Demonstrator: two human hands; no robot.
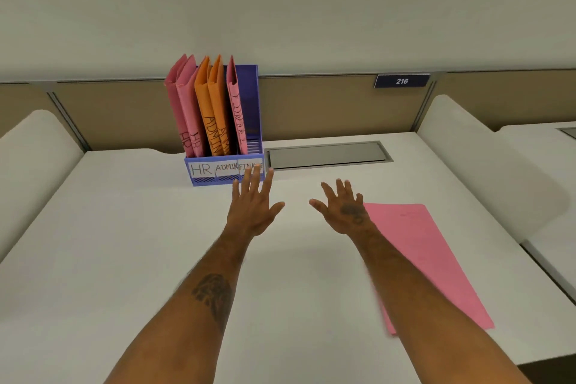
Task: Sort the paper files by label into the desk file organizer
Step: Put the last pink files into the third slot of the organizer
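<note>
A blue desk file organizer [252, 103] stands at the back of the white desk, its front labelled HR, ADMIN and FINANCE. Two pink HR files [184, 103], two orange ADMIN files [212, 109] and one pink file [235, 109] stand upright in its slots. Another pink file [436, 259] lies flat on the desk at the right, partly under my right forearm. My left hand [252, 206] hovers open just in front of the organizer's right end. My right hand [343, 209] is open too, at the flat file's far left corner.
A grey cable hatch [327, 155] is set into the white desk [124, 243] right of the organizer. Beige partition panels run behind, with a sign reading 216 [402, 81]. White curved dividers [486, 159] rise on both sides of the desk.
</note>
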